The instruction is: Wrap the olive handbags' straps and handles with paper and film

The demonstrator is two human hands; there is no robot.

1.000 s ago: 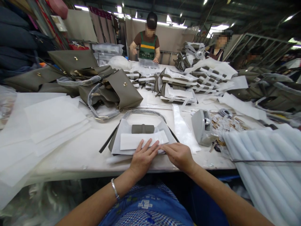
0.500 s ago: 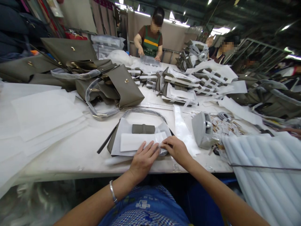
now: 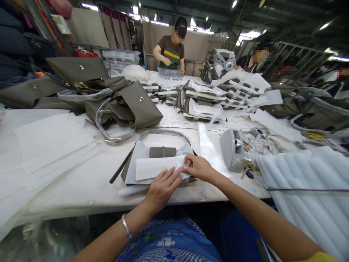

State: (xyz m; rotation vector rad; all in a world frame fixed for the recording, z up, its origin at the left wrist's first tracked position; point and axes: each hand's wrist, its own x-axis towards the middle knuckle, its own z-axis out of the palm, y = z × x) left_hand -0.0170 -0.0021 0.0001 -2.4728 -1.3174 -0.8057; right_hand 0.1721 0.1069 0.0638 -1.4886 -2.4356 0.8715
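An olive-grey handbag [image 3: 127,169] lies in front of me, covered by a thin white sheet [image 3: 140,153]. On top rests a folded white foam strip [image 3: 155,168], with a small olive flap or tab [image 3: 156,152] showing above it. The bag's handle [image 3: 163,131] is wrapped in clear plastic and arches away from me. My left hand [image 3: 165,185] lies with fingers stretched out over the lower right part of the strip. Pinched together, the fingers of my right hand [image 3: 200,168] touch the strip's right end; what they hold is hidden.
A grey tape dispenser [image 3: 230,149] stands right of the bag beside white plastic film [image 3: 208,149]. Open olive handbags [image 3: 141,109] lie at left behind white sheets [image 3: 54,138]. Wrapped bags [image 3: 204,109] are piled farther back. Foam rolls [image 3: 300,174] lie at right. A co-worker [image 3: 171,51] stands across the table.
My right hand has shifted slightly up and inward along the strip's right end, its fingers more curled. My left hand stays flat on the strip. The view has tilted a little.
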